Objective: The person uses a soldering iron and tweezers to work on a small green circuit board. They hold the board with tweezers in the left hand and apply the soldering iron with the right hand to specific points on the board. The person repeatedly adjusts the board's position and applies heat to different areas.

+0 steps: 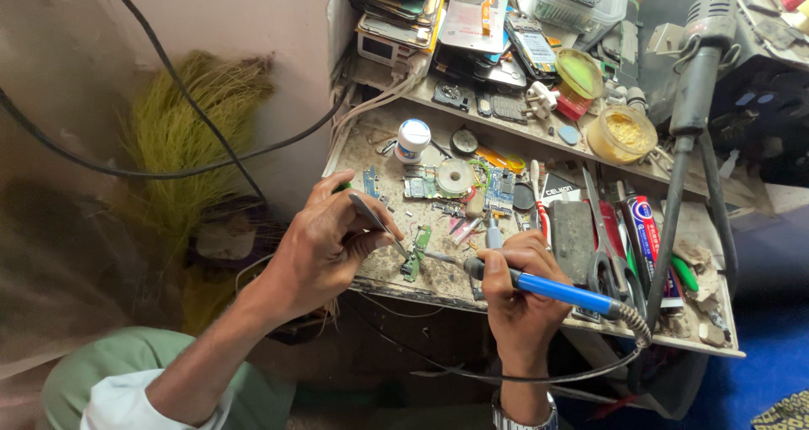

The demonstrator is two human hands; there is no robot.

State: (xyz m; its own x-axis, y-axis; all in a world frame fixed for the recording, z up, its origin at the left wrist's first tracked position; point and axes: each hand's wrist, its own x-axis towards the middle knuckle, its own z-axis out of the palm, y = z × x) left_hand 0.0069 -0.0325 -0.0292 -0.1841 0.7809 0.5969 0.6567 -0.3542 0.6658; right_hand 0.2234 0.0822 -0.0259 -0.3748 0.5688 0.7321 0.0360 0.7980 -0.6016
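Green circuit board (415, 253) lies near the front edge of the cluttered workbench (396, 282), a narrow strip with its long axis running from the bench edge away from the person, slightly tilted. It sits between the two hands, a little closer to the left one.

Left of the board, the left hand (324, 244) is closed around tweezers (379, 221), whose tips slant down to the board's upper part, touching or nearly so.

Right of the board, the right hand (518, 282) is wrapped around the blue handle of a soldering iron (539, 287); its metal tip points leftward and meets the board's right edge about midway.

Beyond the board, farther from the person, lie a solder reel (455, 177), a white pot (413, 139) and loose phone parts. Well right of the board, past the right hand, lie scissors (602, 244).
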